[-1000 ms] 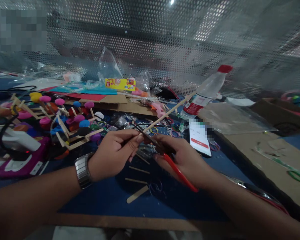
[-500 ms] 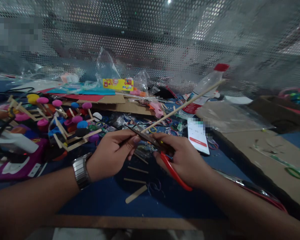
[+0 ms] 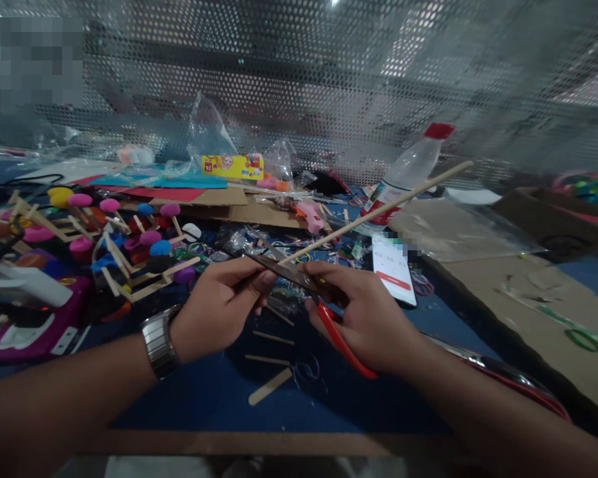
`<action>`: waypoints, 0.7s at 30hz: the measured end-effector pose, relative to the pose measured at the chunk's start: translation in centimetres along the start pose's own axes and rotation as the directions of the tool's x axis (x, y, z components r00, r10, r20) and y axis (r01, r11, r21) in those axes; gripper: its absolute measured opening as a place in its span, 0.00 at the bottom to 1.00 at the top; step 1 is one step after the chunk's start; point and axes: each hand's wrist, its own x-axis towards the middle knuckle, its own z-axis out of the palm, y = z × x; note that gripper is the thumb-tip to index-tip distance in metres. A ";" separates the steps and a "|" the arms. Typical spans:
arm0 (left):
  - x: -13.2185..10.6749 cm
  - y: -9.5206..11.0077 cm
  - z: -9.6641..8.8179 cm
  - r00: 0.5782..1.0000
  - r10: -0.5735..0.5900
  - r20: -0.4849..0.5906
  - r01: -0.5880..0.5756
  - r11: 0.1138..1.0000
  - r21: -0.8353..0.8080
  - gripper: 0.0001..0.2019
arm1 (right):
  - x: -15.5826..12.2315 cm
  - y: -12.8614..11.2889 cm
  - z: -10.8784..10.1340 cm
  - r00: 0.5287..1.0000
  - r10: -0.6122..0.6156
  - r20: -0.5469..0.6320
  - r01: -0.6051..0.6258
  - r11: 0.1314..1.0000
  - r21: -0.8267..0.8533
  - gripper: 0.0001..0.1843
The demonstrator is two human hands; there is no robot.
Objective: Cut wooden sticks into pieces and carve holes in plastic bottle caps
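My right hand point(image 3: 361, 315) is closed around red-handled scissors point(image 3: 339, 338), whose dark blades point left toward my other hand. Between those blades passes a long thin wooden stick point(image 3: 379, 211), slanting up and away to the right. My left hand point(image 3: 222, 302), with a metal watch point(image 3: 159, 340) on its wrist, pinches the stick's near end, which the fingers hide. Below the hands, short cut sticks point(image 3: 268, 360) and a flat craft stick point(image 3: 270, 386) lie on the blue tabletop point(image 3: 204, 405), beside some thin rubber bands point(image 3: 306, 373).
Stick-and-clay models point(image 3: 129, 255) crowd the left, near a purple power strip point(image 3: 72, 325). A red-capped bottle point(image 3: 411, 172) and a phone point(image 3: 393, 269) stand and lie to the right. Cardboard point(image 3: 523, 318) covers the far right. Behind rises a perforated metal panel point(image 3: 279, 66).
The stick's far end has swung slightly to the right and lower relative to the bottle. Both hands keep nearly the same place, and the view has shifted a little.
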 end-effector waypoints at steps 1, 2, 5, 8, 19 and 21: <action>0.0 0.0 0.0 1.000 0.001 0.000 -0.001 1.000 0.007 0.16 | 0.0 0.0 0.0 1.000 0.000 0.002 0.000 1.000 -0.003 0.16; 0.0 0.0 0.0 1.000 0.003 0.000 -0.002 1.000 0.013 0.16 | 0.0 0.0 0.0 1.000 0.004 0.003 -0.004 1.000 -0.006 0.16; 0.1 0.2 -0.1 1.000 0.014 -0.002 -0.014 1.000 0.027 0.16 | 0.1 -0.1 0.0 1.000 0.012 -0.007 -0.012 1.000 -0.010 0.17; 0.1 0.3 -0.1 1.000 0.023 -0.007 -0.023 1.000 0.021 0.17 | 0.1 -0.1 0.0 1.000 0.000 -0.017 0.000 1.000 -0.018 0.17; -0.1 0.0 0.2 1.000 0.010 -0.016 -0.011 0.998 -0.063 0.14 | -0.1 0.0 0.2 0.999 -0.037 -0.035 0.036 0.999 -0.020 0.20; -0.1 0.0 0.2 1.000 0.019 -0.008 -0.020 0.999 -0.044 0.15 | -0.1 0.0 0.2 0.999 -0.031 -0.040 0.030 0.999 -0.021 0.20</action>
